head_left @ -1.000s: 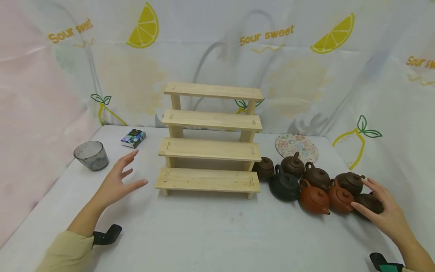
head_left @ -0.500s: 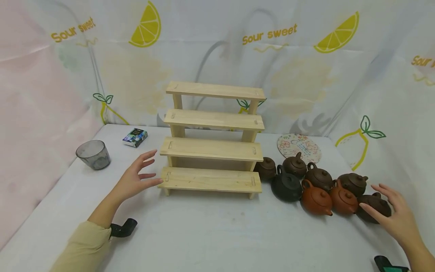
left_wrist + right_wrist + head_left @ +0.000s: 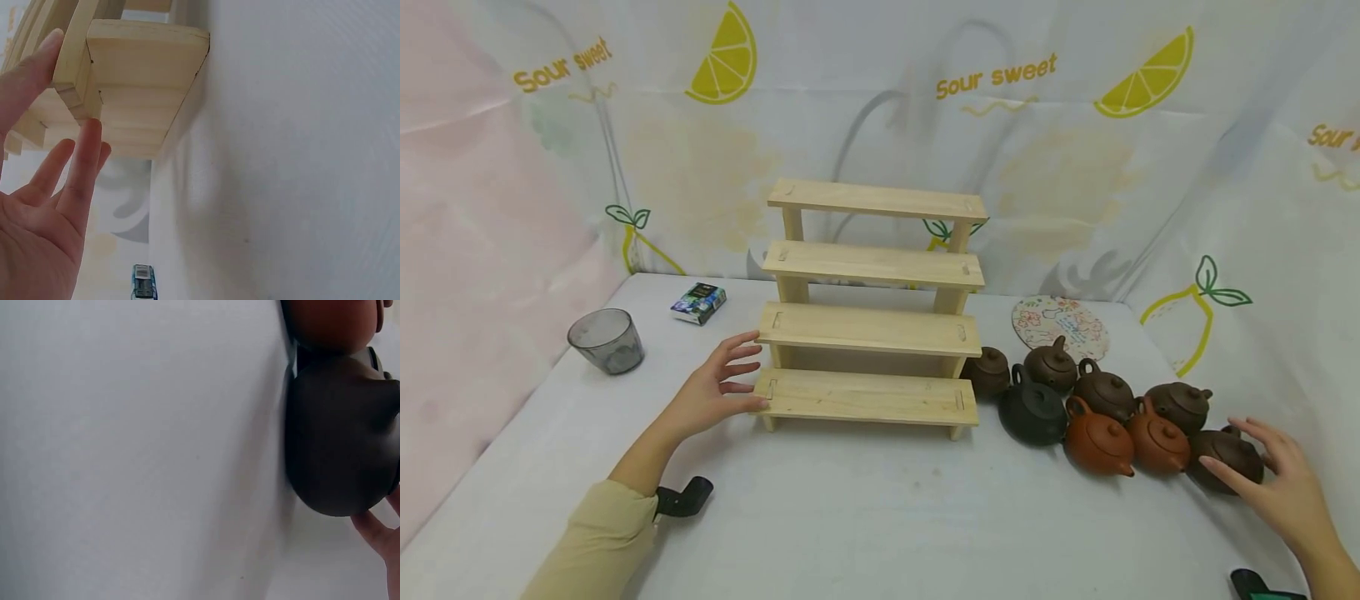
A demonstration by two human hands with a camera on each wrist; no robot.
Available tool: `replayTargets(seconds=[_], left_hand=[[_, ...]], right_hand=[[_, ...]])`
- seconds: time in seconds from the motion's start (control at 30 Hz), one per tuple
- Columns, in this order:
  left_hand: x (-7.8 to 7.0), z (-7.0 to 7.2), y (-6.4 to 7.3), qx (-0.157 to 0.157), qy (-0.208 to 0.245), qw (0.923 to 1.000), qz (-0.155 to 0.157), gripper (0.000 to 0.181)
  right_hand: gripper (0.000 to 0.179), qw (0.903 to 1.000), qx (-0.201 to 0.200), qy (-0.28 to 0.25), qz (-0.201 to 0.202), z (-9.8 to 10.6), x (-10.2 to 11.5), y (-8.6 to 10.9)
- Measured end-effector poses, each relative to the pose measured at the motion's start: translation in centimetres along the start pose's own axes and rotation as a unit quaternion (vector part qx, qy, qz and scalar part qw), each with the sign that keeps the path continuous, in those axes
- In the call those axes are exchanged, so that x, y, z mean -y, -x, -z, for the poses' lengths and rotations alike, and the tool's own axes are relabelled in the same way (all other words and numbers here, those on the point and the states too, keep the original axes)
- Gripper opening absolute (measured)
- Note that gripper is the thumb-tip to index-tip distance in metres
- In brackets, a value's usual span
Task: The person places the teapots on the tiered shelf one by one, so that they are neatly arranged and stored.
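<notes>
A four-tier wooden display stand (image 3: 865, 396) is in the middle of the table. My left hand (image 3: 707, 400) is at its left end, thumb at the lowest shelf and fingers extended along the side. In the left wrist view, the thumb lies at the board (image 3: 74, 69) and a fingertip meets its end. Over at the right, my right hand (image 3: 1288, 483) spreads thumb and fingers around a dark brown teapot (image 3: 1228, 457). The right wrist view shows a fingertip (image 3: 370, 526) against the teapot's dark body (image 3: 337, 444); much of this hand is out of frame.
Several teapots cluster right of the stand, among them a black one (image 3: 1032, 412) and a reddish one (image 3: 1097, 442). A patterned round mat (image 3: 1060, 325) lies behind them. Left are a grey glass cup (image 3: 608, 342) and a small colourful box (image 3: 698, 302).
My left hand has moved right to the stand's left end. My right hand has shifted slightly right and down, staying beside the dark brown teapot. The teapots keep their places.
</notes>
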State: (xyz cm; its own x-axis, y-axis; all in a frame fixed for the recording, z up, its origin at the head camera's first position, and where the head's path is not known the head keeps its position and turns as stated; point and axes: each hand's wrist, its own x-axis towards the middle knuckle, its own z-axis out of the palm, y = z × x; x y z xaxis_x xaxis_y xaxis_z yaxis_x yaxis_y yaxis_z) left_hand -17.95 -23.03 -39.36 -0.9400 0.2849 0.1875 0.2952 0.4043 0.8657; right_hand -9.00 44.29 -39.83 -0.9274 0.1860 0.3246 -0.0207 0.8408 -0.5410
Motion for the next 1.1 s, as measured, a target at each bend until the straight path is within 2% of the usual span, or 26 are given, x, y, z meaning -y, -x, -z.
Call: replayTargets(seconds=[0.2,0.37,0.5,0.6,0.8,0.93,1.1], left_hand=[[-0.1,0.1,-0.1,0.009,0.013,0.9997,0.016,0.094],[-0.1,0.3,0.0,0.034,0.039,0.9984,0.022,0.101],[-0.1,0.4,0.1,0.049,0.056,0.9969,0.025,0.104],[0.0,0.5,0.1,0.054,0.059,0.9965,0.025,0.106],[-0.1,0.4,0.2,0.054,0.057,0.9966,0.025,0.107],[-0.1,0.4,0.2,0.054,0.054,0.9968,0.027,0.106],[-0.2,0.3,0.1,0.053,0.048,0.9971,0.027,0.105]], right_hand=[[0.072,0.9992,0.027,-0.004,-0.028,-0.1,-0.9,-0.4],[0.074,0.9953,0.066,-0.023,-0.067,0.0,-1.5,-0.7],[0.079,0.9928,0.095,-0.033,-0.065,0.2,-2.0,-1.0],[0.083,0.9883,0.127,-0.048,-0.069,0.5,-2.4,-1.2],[0.088,0.9749,0.187,-0.046,-0.112,1.0,-3.2,-1.5],[0.087,0.9712,0.189,-0.039,-0.14,1.1,-3.1,-1.7],[0.083,0.9663,0.181,-0.07,-0.169,1.2,-2.7,-1.7]])
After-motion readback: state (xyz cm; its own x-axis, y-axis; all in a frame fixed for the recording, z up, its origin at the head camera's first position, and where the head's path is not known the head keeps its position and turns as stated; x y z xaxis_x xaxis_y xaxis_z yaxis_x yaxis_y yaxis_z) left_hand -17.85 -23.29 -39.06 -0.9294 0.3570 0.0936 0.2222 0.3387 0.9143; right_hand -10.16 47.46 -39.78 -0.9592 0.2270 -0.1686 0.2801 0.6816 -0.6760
